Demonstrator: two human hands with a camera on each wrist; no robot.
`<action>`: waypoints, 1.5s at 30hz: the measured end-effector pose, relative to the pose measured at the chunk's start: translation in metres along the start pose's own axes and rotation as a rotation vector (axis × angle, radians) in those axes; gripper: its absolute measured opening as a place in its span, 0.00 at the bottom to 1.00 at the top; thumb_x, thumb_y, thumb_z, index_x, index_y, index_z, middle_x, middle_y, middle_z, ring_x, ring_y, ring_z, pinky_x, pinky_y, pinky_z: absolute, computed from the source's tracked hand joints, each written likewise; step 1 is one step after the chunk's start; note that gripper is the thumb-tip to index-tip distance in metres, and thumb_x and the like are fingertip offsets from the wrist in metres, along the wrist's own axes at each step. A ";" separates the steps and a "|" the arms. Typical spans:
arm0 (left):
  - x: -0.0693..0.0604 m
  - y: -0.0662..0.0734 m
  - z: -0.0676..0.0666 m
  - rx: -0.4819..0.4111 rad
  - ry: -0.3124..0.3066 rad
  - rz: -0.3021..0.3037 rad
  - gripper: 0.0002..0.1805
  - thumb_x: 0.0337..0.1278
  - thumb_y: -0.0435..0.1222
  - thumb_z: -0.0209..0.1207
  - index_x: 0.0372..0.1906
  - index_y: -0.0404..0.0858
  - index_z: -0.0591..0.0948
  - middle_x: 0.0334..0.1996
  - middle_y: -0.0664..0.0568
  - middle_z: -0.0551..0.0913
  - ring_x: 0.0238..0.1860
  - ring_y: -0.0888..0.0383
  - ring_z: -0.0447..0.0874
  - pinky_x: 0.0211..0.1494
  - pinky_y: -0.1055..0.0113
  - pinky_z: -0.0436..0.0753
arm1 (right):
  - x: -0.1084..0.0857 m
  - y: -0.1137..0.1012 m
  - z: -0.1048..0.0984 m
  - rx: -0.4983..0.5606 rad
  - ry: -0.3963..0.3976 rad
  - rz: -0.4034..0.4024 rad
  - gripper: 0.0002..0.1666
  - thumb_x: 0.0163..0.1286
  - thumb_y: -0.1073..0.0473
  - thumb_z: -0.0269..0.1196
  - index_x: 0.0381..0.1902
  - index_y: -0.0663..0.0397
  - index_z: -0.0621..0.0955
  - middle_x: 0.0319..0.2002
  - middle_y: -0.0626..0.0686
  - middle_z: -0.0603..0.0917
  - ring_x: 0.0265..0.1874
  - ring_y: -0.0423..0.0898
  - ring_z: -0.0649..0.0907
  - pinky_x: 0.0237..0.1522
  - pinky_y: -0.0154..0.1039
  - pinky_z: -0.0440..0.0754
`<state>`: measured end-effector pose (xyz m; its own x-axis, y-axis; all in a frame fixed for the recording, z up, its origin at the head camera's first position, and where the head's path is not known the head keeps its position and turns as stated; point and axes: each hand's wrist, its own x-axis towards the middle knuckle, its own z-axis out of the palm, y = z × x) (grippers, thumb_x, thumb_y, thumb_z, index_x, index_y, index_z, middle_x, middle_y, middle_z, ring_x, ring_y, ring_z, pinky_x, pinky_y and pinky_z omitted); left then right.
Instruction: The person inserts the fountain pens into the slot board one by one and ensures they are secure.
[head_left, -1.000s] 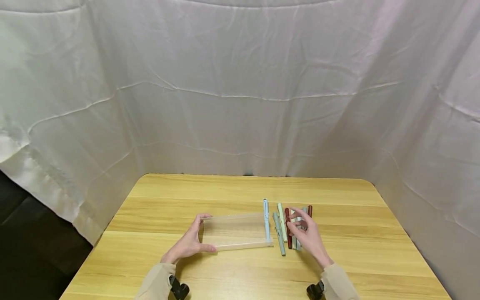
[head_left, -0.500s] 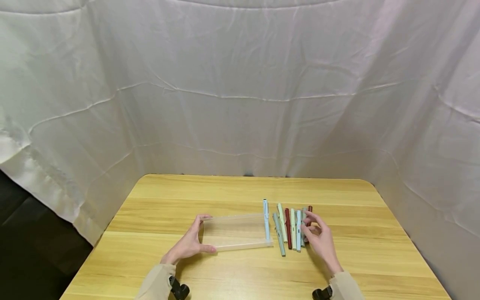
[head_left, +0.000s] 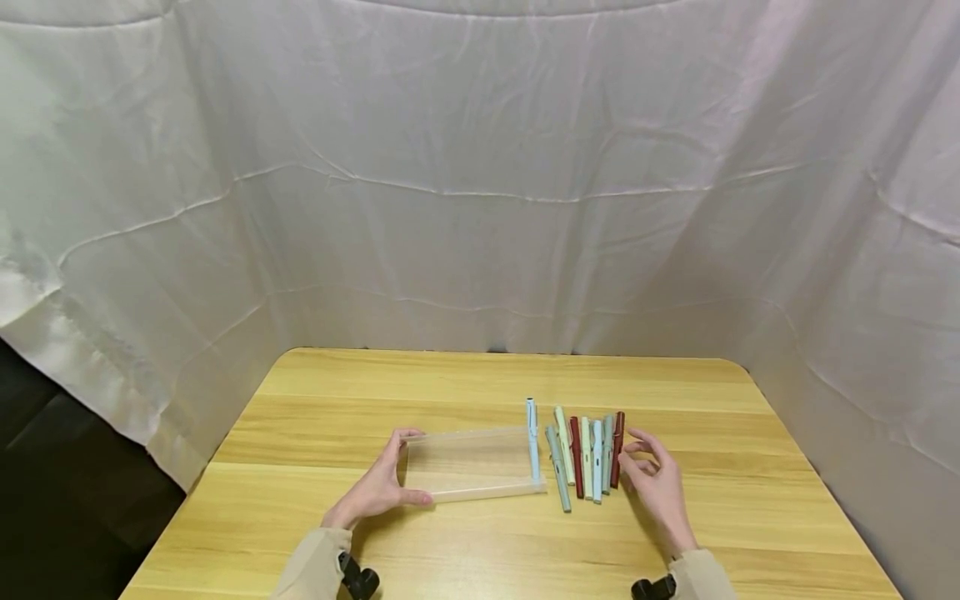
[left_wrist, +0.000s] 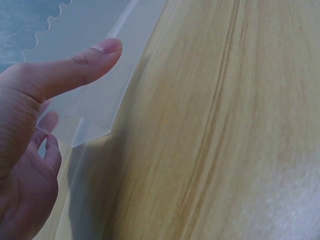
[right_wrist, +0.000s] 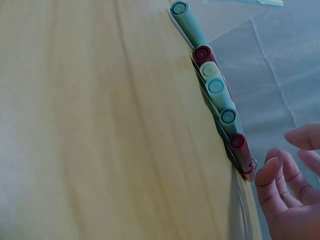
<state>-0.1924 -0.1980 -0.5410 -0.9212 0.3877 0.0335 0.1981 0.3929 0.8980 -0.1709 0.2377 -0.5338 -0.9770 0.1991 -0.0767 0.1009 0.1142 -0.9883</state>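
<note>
Plainly, the clear tray (head_left: 491,490) is thin, see-through plastic, a shallow oblong with straight front edging; the left wrist view shows a scalloped line of rounded notches along it. A smooth light blue pen (head_left: 532,439) lies across its 3 o'clock end, the top jutting past the far edge toward 12. Beyond it, at 3 o'clock from the tray, a row of seven pens (head_left: 587,458) fans side by side on the tabletop (head_left: 375,383), which has a yellow, streaky wood grain. They are slim barrels in grey-green, pale green, dark red and light blue; the right wrist view shows round, ringed ends on several. A creased, silvery curtain (head_left: 480,208) hangs at 12 o'clock.

Half a second ago the right hand (head_left: 658,483) partly covered the outermost dark red pen (head_left: 617,450); now it has shifted toward 4 o'clock and that pen shows whole. The tray, the light blue pen on it and the left hand (head_left: 382,483) match the earlier frame.

The left hand reaches in from 8 o'clock and grips the tray's near end, thumb along the front edging, fingers round the far side. The right hand comes from 5 o'clock, fingers loosely bent, thumb apart, holding nothing; its fingertips are just beside the outermost dark red pen, and whether they touch it I cannot tell.
</note>
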 end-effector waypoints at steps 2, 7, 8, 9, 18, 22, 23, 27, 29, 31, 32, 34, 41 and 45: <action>0.000 0.000 0.000 -0.003 -0.001 -0.006 0.55 0.36 0.38 0.80 0.70 0.37 0.58 0.75 0.35 0.57 0.79 0.29 0.46 0.81 0.35 0.48 | 0.002 0.002 -0.002 -0.023 0.019 -0.014 0.32 0.72 0.66 0.61 0.72 0.57 0.67 0.48 0.51 0.76 0.27 0.38 0.79 0.29 0.31 0.84; 0.001 0.000 0.000 -0.009 -0.008 -0.012 0.56 0.36 0.37 0.80 0.71 0.38 0.58 0.75 0.35 0.56 0.80 0.30 0.44 0.82 0.36 0.47 | 0.008 0.007 -0.006 -0.113 0.059 -0.065 0.29 0.70 0.68 0.61 0.68 0.60 0.71 0.40 0.45 0.77 0.22 0.37 0.79 0.24 0.32 0.83; 0.001 0.000 0.000 -0.010 -0.009 -0.010 0.56 0.36 0.38 0.80 0.71 0.37 0.58 0.75 0.35 0.56 0.79 0.30 0.44 0.82 0.36 0.47 | 0.009 0.008 -0.007 -0.122 0.057 -0.066 0.29 0.70 0.68 0.61 0.68 0.60 0.71 0.39 0.44 0.77 0.21 0.37 0.79 0.23 0.32 0.83; 0.001 0.000 0.000 -0.009 -0.010 -0.009 0.56 0.36 0.38 0.80 0.71 0.37 0.58 0.75 0.35 0.56 0.79 0.30 0.44 0.82 0.36 0.47 | 0.010 0.009 -0.008 -0.122 0.053 -0.066 0.29 0.70 0.69 0.61 0.68 0.61 0.71 0.39 0.44 0.76 0.21 0.38 0.79 0.23 0.33 0.83; 0.001 0.000 0.000 -0.008 -0.010 -0.002 0.55 0.36 0.37 0.80 0.70 0.37 0.58 0.75 0.35 0.57 0.80 0.31 0.45 0.82 0.37 0.47 | 0.017 0.014 -0.011 -0.173 -0.010 -0.035 0.32 0.70 0.67 0.62 0.70 0.62 0.68 0.40 0.53 0.78 0.21 0.38 0.79 0.23 0.34 0.85; 0.001 0.000 0.000 -0.003 -0.014 -0.011 0.56 0.36 0.38 0.80 0.71 0.37 0.58 0.75 0.37 0.57 0.80 0.33 0.45 0.83 0.39 0.47 | 0.019 0.014 -0.011 -0.199 -0.026 -0.022 0.32 0.71 0.65 0.63 0.70 0.62 0.68 0.38 0.52 0.79 0.21 0.37 0.79 0.23 0.34 0.84; 0.001 0.000 0.000 -0.002 -0.014 -0.010 0.56 0.35 0.38 0.80 0.71 0.37 0.58 0.75 0.37 0.57 0.80 0.33 0.46 0.83 0.39 0.47 | 0.019 0.014 -0.011 -0.209 -0.032 -0.022 0.33 0.71 0.64 0.64 0.70 0.62 0.67 0.37 0.53 0.79 0.21 0.37 0.79 0.22 0.34 0.84; 0.001 -0.001 0.000 0.005 -0.010 0.017 0.55 0.36 0.38 0.80 0.70 0.36 0.58 0.74 0.36 0.59 0.79 0.32 0.48 0.82 0.38 0.48 | 0.020 0.014 -0.010 -0.265 -0.056 -0.029 0.34 0.71 0.59 0.65 0.71 0.62 0.67 0.37 0.54 0.80 0.19 0.38 0.78 0.21 0.35 0.83; 0.001 -0.001 0.000 0.007 -0.010 0.028 0.54 0.37 0.38 0.80 0.70 0.36 0.58 0.74 0.36 0.59 0.79 0.31 0.49 0.82 0.37 0.48 | 0.020 0.013 -0.010 -0.302 -0.067 -0.035 0.35 0.71 0.57 0.65 0.71 0.62 0.67 0.37 0.55 0.81 0.19 0.38 0.78 0.22 0.34 0.83; 0.001 -0.001 0.000 0.007 -0.010 0.032 0.54 0.37 0.37 0.80 0.70 0.36 0.59 0.74 0.35 0.59 0.79 0.30 0.48 0.82 0.36 0.48 | 0.021 0.012 -0.010 -0.339 -0.074 -0.041 0.35 0.71 0.56 0.65 0.71 0.62 0.68 0.37 0.56 0.82 0.20 0.37 0.78 0.23 0.33 0.81; 0.001 -0.001 0.000 0.005 -0.010 0.030 0.54 0.37 0.37 0.80 0.70 0.36 0.59 0.74 0.35 0.59 0.79 0.30 0.48 0.82 0.36 0.48 | 0.021 0.012 -0.010 -0.356 -0.075 -0.042 0.35 0.71 0.56 0.66 0.71 0.62 0.68 0.37 0.56 0.82 0.21 0.37 0.78 0.24 0.32 0.80; 0.001 0.000 0.000 -0.001 -0.013 0.018 0.54 0.37 0.37 0.80 0.70 0.36 0.58 0.74 0.35 0.58 0.79 0.30 0.47 0.82 0.36 0.48 | 0.023 0.011 -0.009 -0.390 -0.074 -0.052 0.34 0.71 0.57 0.66 0.70 0.63 0.69 0.37 0.57 0.82 0.23 0.35 0.77 0.27 0.30 0.79; 0.001 -0.001 -0.001 0.002 -0.007 0.039 0.54 0.38 0.37 0.80 0.70 0.36 0.58 0.73 0.35 0.59 0.79 0.31 0.48 0.82 0.35 0.48 | 0.025 0.009 -0.008 -0.432 -0.084 -0.068 0.34 0.68 0.63 0.66 0.69 0.63 0.70 0.34 0.56 0.81 0.23 0.34 0.75 0.26 0.28 0.76; 0.001 -0.002 0.000 0.005 -0.010 0.039 0.54 0.38 0.38 0.79 0.70 0.35 0.58 0.73 0.35 0.59 0.79 0.30 0.48 0.81 0.35 0.48 | 0.025 0.008 -0.009 -0.459 -0.100 -0.062 0.34 0.68 0.62 0.67 0.69 0.62 0.70 0.33 0.54 0.79 0.23 0.36 0.74 0.26 0.29 0.75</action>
<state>-0.1941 -0.1986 -0.5425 -0.9093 0.4111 0.0644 0.2358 0.3817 0.8937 -0.1928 0.2525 -0.5425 -0.9948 0.0858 -0.0541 0.0924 0.5461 -0.8326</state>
